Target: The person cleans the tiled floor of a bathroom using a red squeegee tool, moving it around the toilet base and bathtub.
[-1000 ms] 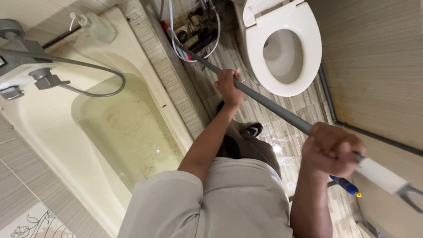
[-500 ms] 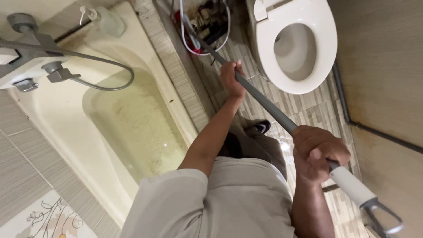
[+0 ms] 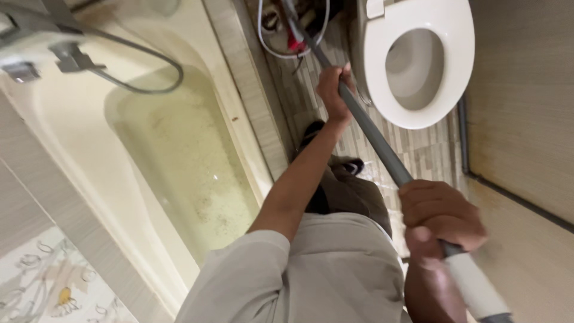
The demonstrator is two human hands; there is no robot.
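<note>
Both hands are wrapped around a long grey metal pole with a white grip sleeve at its near end point(image 3: 382, 152), which slants from the lower right up toward the top middle of the view. The left hand point(image 3: 332, 90) is curled shut around the shaft far down its length, arm stretched out, where it can steer the working end. The right hand point(image 3: 441, 220) is clenched in a full fist round the shaft just above the white sleeve, close to the body, a spot that suits driving the pole

The far end of the pole runs down to the striped tiled floor point(image 3: 418, 149) in the narrow gap between the cream-coloured bathtub point(image 3: 72, 131) and the white oval toilet bowl with its seat down point(image 3: 418, 66). There it meets a tangle of white looped hose and red fittings point(image 3: 287, 36); the head of the pole is lost among them and its kind cannot be told

The tub holds murky yellowish water, and a grey flexible shower hose point(image 3: 149, 72) arcs over it from a blurred wall fitting at the upper left. A dark shoe point(image 3: 311, 133) on the person's foot shows on the floor below the left forearm. A beige panelled wall point(image 3: 520, 107) closes off the right side
</note>
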